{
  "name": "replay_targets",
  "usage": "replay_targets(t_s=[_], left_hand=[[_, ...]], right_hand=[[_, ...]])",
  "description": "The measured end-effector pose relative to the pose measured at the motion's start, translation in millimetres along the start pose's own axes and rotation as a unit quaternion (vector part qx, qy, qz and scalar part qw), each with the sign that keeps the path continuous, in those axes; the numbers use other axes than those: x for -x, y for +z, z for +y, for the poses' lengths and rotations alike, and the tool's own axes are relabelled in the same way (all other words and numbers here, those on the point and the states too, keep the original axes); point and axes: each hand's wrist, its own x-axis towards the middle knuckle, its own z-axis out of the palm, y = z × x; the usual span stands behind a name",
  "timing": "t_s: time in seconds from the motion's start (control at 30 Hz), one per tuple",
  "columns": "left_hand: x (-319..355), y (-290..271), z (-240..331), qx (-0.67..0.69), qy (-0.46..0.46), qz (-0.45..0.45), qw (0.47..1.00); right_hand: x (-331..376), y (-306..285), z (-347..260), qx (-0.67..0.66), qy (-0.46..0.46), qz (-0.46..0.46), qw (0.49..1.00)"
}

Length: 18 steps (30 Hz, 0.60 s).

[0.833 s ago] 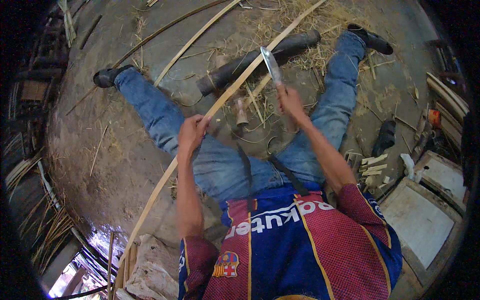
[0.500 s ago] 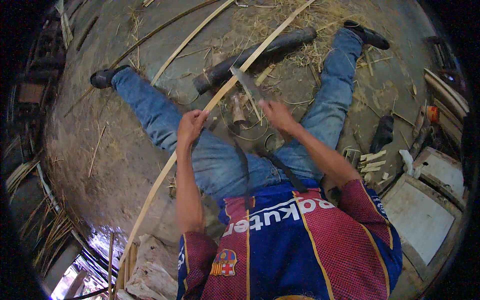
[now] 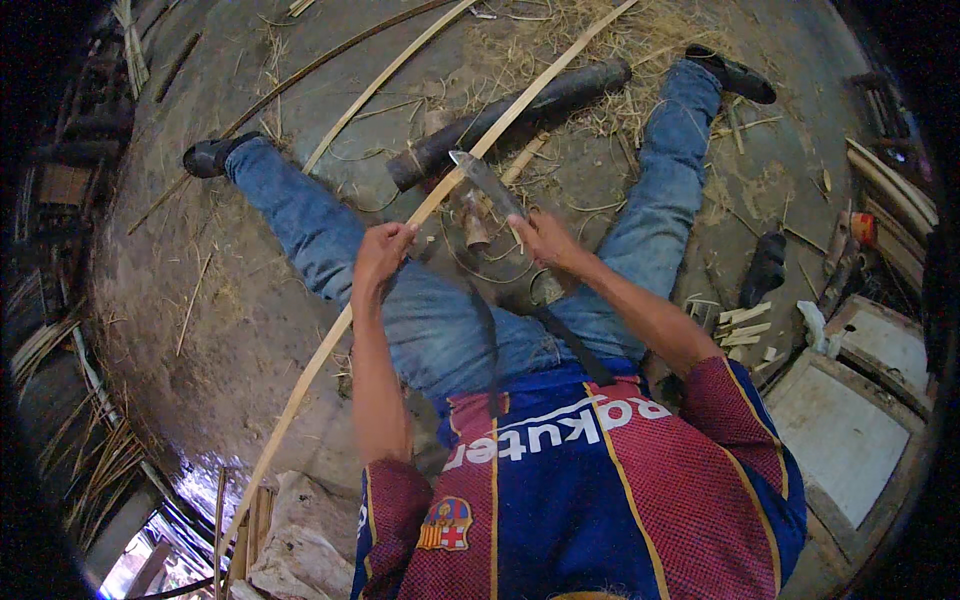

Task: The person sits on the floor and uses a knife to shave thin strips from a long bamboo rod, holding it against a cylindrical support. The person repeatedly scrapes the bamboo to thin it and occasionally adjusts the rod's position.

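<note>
A long pale strip of split bamboo or wood (image 3: 318, 362) runs diagonally from the lower left to the top, past my left thigh. My left hand (image 3: 383, 252) is closed around it near my left knee. In my right hand (image 3: 550, 242) is a knife (image 3: 487, 185), gripped by its handle. Its blade points up and to the left, with the tip over the strip's near right edge; whether it bites in cannot be made out. Beyond the knife, the strip passes over a dark round log (image 3: 590, 85) on the ground between my outstretched legs.
Another pale strip (image 3: 395, 68) and a thin brown pole (image 3: 330, 62) lie to the far left. Fibre shavings (image 3: 600, 130) litter the ground around the log. At right are short cut pieces (image 3: 745, 325), a dark sheath-like object (image 3: 768, 268) and a white-panelled wooden frame (image 3: 840, 435).
The knife has shifted slightly downward and its blade now shows more sharply. The strip's lower end reaches a little farther to the lower left. My left hand stays at nearly the same spot.
</note>
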Motion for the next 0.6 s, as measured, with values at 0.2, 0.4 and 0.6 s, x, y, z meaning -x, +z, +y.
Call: replay_targets(t_s=[0.2,0.4,0.6], left_hand=[[0.6,-2.6,-4.8,-0.019,-0.019,0.020,0.999],[-0.6,-0.5,-9.2,-0.017,-0.017,0.003,1.000],[1.3,0.9,4.0,-0.041,-0.026,0.003,0.999]], right_hand=[[9.2,-5.3,-20.0,-0.058,-0.009,-0.069,0.996],[10.3,-5.2,-16.0,-0.034,0.012,-0.050,0.998],[2.3,0.8,-8.0,0.000,-0.006,-0.012,1.000]])
